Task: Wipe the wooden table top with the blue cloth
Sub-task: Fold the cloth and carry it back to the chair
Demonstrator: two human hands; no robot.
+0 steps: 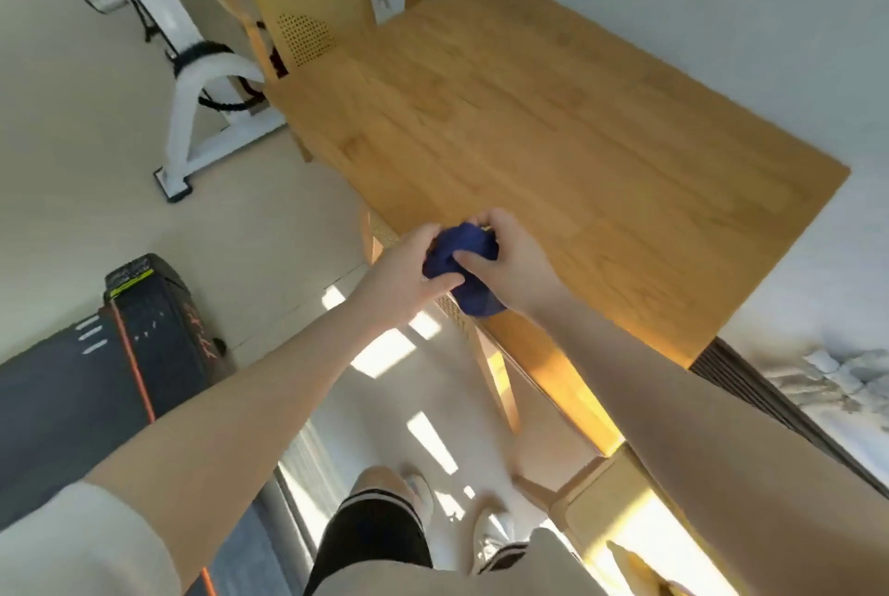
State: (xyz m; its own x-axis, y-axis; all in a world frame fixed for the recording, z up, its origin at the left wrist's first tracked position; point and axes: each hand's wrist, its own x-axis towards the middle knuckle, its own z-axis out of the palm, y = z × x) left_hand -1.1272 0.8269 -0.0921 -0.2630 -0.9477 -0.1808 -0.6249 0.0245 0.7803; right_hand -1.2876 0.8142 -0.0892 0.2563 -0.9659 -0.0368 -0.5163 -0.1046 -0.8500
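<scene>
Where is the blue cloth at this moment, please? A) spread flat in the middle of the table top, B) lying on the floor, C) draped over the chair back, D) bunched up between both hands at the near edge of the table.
D: the blue cloth is bunched between the left hand and right hand, both gripping it at the near edge of the wooden table.

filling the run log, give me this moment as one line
phase: pre-wipe | left hand: grips blue cloth | right hand: grips cloth | cloth: bunched at near edge | table top: not yet wiped

Left hand (401, 273), right hand (512, 261), both gripping
</scene>
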